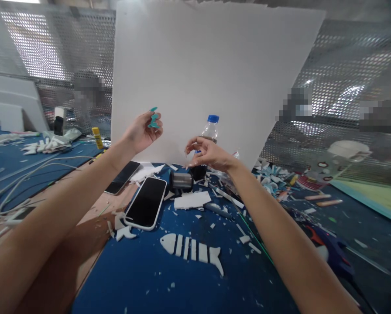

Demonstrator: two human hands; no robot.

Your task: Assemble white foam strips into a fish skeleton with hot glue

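Note:
My left hand [146,131] is raised in front of the white board [195,65], its fingers closed on a small teal piece [154,121] whose exact shape I cannot make out. My right hand [207,152] hovers in front of a clear bottle with a blue cap [213,118]. Its fingers are curved and apart from the thumb, with nothing plainly held. Below both hands, a white fish cut into segments [191,249] lies on the blue mat [143,288], its head to the left and tail to the right.
Two phones, one in a white case [146,203] and one dark [122,178], lie left of a dark cylinder [181,181]. White scraps [192,199] litter the mat. A glue gun [336,253] rests at right, a yellow glue stick [97,138] and cables [28,174] at left.

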